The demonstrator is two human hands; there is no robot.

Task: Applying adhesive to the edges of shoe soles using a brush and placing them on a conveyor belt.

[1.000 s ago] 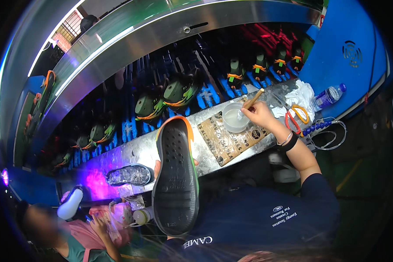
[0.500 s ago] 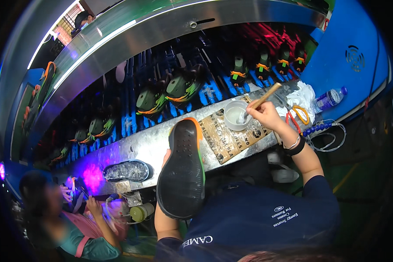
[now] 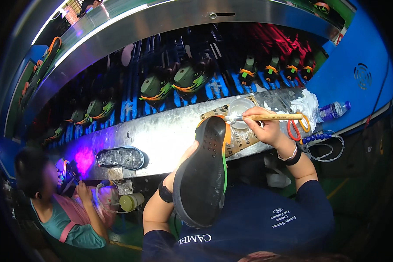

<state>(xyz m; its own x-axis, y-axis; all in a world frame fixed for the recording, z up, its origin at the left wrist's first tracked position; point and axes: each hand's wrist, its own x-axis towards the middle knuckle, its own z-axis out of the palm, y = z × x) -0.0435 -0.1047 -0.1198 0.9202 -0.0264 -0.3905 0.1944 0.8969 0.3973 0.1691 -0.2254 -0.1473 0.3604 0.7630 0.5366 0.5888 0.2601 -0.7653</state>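
Observation:
My left hand (image 3: pixel 188 153) is wrapped round the left side of a shoe (image 3: pixel 201 174), partly hidden behind it. Its black sole faces up, with orange and green along the edge and the toe end pointing away. A brush with a wooden handle (image 3: pixel 284 116) is pinched in my right hand (image 3: pixel 266 129). Its whitish bristles (image 3: pixel 232 118) are at the right of the toe; whether they touch the edge I cannot tell. Just beyond the bristles stands a white translucent cup (image 3: pixel 241 105) on printed brown cardboard (image 3: pixel 240 142).
A black sole (image 3: pixel 121 158) lies on the metal bench (image 3: pixel 168 131) to the left. Scissors with red and orange handles (image 3: pixel 294 130), white cloth (image 3: pixel 306 104) and a bottle (image 3: pixel 332 111) are at the right. Several shoes (image 3: pixel 192 76) stand on blue holders beyond. A co-worker (image 3: pixel 70 218) sits left.
The brush has come out of the cup and swung left to the shoe's toe, its handle now nearly level. The shoe has shifted right, closer to the cup. The view has turned slightly.

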